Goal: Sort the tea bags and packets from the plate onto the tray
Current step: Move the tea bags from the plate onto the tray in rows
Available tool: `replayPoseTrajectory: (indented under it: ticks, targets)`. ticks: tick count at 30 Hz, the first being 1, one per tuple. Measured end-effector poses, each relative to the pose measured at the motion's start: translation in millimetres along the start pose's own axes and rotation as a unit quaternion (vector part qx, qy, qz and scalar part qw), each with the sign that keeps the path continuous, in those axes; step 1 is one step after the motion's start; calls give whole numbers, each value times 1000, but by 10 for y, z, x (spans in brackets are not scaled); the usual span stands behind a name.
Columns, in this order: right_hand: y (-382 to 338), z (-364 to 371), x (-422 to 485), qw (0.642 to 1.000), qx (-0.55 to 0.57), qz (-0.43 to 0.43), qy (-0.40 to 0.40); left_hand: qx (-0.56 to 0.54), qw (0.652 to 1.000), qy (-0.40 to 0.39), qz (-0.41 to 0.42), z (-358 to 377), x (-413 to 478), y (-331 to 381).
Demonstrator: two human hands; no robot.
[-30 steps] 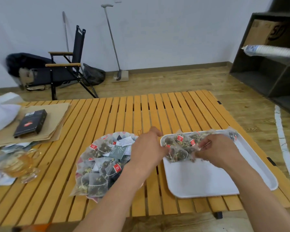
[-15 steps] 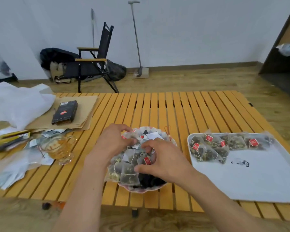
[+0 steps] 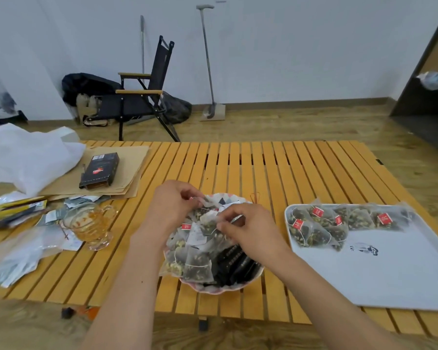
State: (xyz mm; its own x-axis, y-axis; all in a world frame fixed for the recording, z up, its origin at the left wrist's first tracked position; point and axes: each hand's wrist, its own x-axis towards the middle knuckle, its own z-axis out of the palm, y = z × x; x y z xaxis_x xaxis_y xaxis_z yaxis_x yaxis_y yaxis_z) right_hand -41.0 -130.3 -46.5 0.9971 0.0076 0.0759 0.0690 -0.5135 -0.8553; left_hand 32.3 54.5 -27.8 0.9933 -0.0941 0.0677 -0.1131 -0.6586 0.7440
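A pink-rimmed plate point(image 3: 208, 288) in the middle of the slatted table holds a heap of clear pyramid tea bags point(image 3: 196, 263) with red tags and dark flat packets point(image 3: 234, 263). My left hand point(image 3: 172, 205) is over the plate's far left side, its fingers pinching a tea bag at the top of the heap. My right hand point(image 3: 248, 227) is over the plate's right side, pinching a bag or its tag with fingertips. To the right lies a white tray point(image 3: 390, 274) with a row of several tea bags point(image 3: 339, 221) along its far edge.
A glass cup of amber tea point(image 3: 89, 223) stands left of the plate. Behind it lie a black box point(image 3: 99, 170) on brown paper, white plastic point(image 3: 23, 152) and torn wrappers point(image 3: 15, 251). A folding chair point(image 3: 142, 97) stands beyond the table, and a dark shelf point(image 3: 430, 92) at the right.
Both hands left the tray a second ago and came to the plate. Since then they have shifted a little over the heap, fingers closing on bags at its top.
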Motion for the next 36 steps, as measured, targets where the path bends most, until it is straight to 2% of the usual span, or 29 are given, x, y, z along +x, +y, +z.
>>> replayPoseTrajectory:
  ticks: [2,5,9,11,13,16,21,25,27,29,33,36]
  targets:
    - [-49,-266,-50,998,64,22,14,-34,999,22,24,-21,-59,181]
    - [-13,-834,-192,995,81,48,44,-99,993,5,59,62,-168,526]
    - [379,-1571,-488,991,35,125,38,-113,980,-130,98,560,-319,949]
    - [642,-1755,-636,981,-6,193,14,-88,969,-206,105,945,-418,1060]
    - [855,-1827,-739,968,-48,244,-26,-63,962,-244,104,1297,-507,1121]
    - [1011,-1874,-804,961,-59,262,-67,-10,959,-260,114,1605,-571,1132]
    - [992,-2153,-862,961,-62,268,-22,46,949,-293,105,1678,-615,1062]
    - [1018,-2148,-912,922,-142,338,-122,31,952,-284,107,1689,-610,1027]
    - [1077,-2050,-864,912,-160,352,-136,20,952,-287,104,1733,-635,1030]
    - [1147,-2015,-799,917,-161,349,-108,8,951,-290,106,1808,-664,1053]
    - [1365,-2052,-665,934,-180,301,63,-20,953,-281,113,1889,-690,1118]
    - [1417,-2021,-577,947,-162,258,103,-20,954,-276,113,1889,-681,1133]
